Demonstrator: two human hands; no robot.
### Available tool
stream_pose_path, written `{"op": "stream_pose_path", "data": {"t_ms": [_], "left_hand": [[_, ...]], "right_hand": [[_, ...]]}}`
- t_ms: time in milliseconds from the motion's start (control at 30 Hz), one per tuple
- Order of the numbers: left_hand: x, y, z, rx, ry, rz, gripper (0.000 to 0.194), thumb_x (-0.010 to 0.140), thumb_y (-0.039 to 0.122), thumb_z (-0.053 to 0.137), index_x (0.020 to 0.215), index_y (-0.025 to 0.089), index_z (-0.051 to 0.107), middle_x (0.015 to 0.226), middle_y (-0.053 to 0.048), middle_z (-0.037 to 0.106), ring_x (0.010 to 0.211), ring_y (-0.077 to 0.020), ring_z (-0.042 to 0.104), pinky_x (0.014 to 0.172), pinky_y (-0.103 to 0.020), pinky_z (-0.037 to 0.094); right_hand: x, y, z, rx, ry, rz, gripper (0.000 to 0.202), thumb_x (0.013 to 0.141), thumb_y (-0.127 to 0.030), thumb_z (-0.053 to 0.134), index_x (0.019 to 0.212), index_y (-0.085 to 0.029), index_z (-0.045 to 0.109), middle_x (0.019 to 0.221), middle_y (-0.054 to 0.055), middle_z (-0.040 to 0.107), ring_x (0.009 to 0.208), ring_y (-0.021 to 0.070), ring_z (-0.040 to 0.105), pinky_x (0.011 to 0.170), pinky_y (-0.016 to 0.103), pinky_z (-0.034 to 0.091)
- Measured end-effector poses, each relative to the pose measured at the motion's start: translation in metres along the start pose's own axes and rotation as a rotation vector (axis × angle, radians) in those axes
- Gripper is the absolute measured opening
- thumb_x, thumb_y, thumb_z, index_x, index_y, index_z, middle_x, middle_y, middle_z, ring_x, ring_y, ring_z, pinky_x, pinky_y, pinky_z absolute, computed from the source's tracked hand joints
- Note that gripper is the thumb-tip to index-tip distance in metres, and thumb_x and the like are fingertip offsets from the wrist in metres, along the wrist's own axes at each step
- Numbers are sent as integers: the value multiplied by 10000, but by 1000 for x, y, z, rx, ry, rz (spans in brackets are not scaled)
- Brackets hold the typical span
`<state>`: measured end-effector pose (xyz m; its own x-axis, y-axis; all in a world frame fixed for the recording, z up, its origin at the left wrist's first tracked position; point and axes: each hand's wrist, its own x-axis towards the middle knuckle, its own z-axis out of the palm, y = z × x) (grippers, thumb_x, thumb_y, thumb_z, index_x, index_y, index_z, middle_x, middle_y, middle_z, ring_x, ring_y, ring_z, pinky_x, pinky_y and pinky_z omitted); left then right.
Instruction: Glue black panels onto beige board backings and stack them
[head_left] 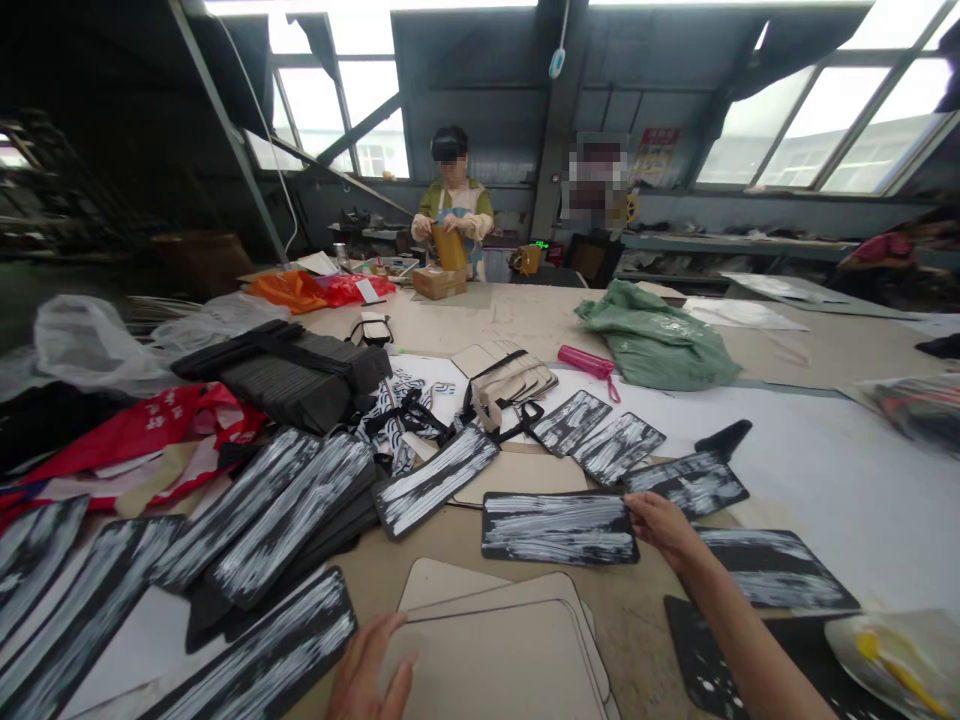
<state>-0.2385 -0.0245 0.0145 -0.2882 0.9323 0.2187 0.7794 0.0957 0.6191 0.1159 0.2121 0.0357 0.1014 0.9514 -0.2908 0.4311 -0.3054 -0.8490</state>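
Observation:
My right hand (664, 525) pinches the right end of a black rectangular panel (559, 528) streaked with white, glue-like smears. Fingers apart, my left hand (369, 665) rests at the left edge of a stack of beige rounded boards (487, 655). Whether it presses on the top board I cannot tell. Beyond the held panel lies another beige board (525, 475), partly covered. More smeared panels lie around: one smeared panel (435, 482) is just left of the held one, another (686, 484) just right of it, and a third (255, 650) beside my left hand.
A bowl with a yellow-handled tool (900, 660) stands at the lower right. Bundled dark panels (292, 370), red cloth (165, 440), a pink pouch (589, 362) and a green bag (660, 335) lie farther back. Across the table a person (454, 210) handles a yellow item.

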Motion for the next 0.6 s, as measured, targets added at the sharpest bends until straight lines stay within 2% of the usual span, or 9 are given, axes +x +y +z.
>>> {"op": "stream_pose_path", "data": {"t_ms": [100, 167, 200, 267, 333, 433, 533, 600], "left_hand": [[30, 84, -8, -151, -82, 86, 149, 767, 260, 486, 877, 204, 570, 873, -48, 622, 812, -171, 587, 713, -282, 484], [47, 134, -15, -237, -112, 181, 32, 750, 213, 509, 753, 198, 536, 766, -31, 592, 749, -159, 560, 682, -283, 467], [54, 154, -18, -264, -126, 222, 19, 732, 198, 534, 725, 194, 517, 734, -24, 574, 724, -154, 544, 662, -281, 458], [64, 180, -25, -262, -157, 307, 112, 691, 222, 596, 724, 188, 494, 746, -23, 556, 736, -162, 516, 669, -298, 441], [69, 191, -31, -199, -182, 410, 147, 682, 239, 612, 729, 184, 485, 765, -27, 542, 760, -174, 492, 678, -313, 426], [73, 191, -42, -17, -207, 560, 33, 746, 169, 521, 731, 172, 492, 759, -37, 528, 762, -183, 470, 684, -327, 412], [78, 187, -59, 121, -204, 663, 107, 786, 114, 431, 724, 160, 505, 752, -48, 523, 751, -184, 466, 686, -326, 406], [84, 188, -74, 112, -164, 706, 122, 793, 122, 429, 705, 158, 505, 744, -43, 516, 744, -173, 464, 688, -312, 404]], "right_hand": [[-47, -43, -1, 226, -70, -47, 265, 651, -440, 557, 684, -192, 469, 589, -22, 536, 539, 93, 530, 540, 220, 460], [-85, -70, 7, 426, -83, -54, 318, 596, -429, 652, 693, -177, 484, 589, -13, 558, 530, 99, 544, 534, 232, 475], [-104, -81, 14, 480, -74, -55, 338, 575, -424, 680, 688, -169, 489, 577, -11, 562, 515, 99, 545, 524, 234, 480], [-137, -99, 29, 564, -51, -85, 362, 552, -416, 711, 692, -157, 500, 567, -13, 568, 502, 98, 549, 513, 234, 489], [-161, -110, 45, 612, -25, -125, 373, 550, -423, 715, 695, -149, 507, 569, -16, 571, 504, 101, 558, 508, 235, 496], [-185, -123, 61, 642, 20, -190, 365, 578, -439, 693, 696, -148, 507, 586, -20, 576, 527, 110, 576, 517, 238, 506], [-200, -132, 63, 626, 57, -279, 352, 617, -452, 664, 711, -149, 514, 617, -17, 586, 573, 115, 590, 550, 243, 514], [-209, -130, 58, 572, 82, -360, 348, 659, -476, 622, 743, -151, 531, 663, -2, 600, 606, 123, 595, 541, 242, 511]]}}
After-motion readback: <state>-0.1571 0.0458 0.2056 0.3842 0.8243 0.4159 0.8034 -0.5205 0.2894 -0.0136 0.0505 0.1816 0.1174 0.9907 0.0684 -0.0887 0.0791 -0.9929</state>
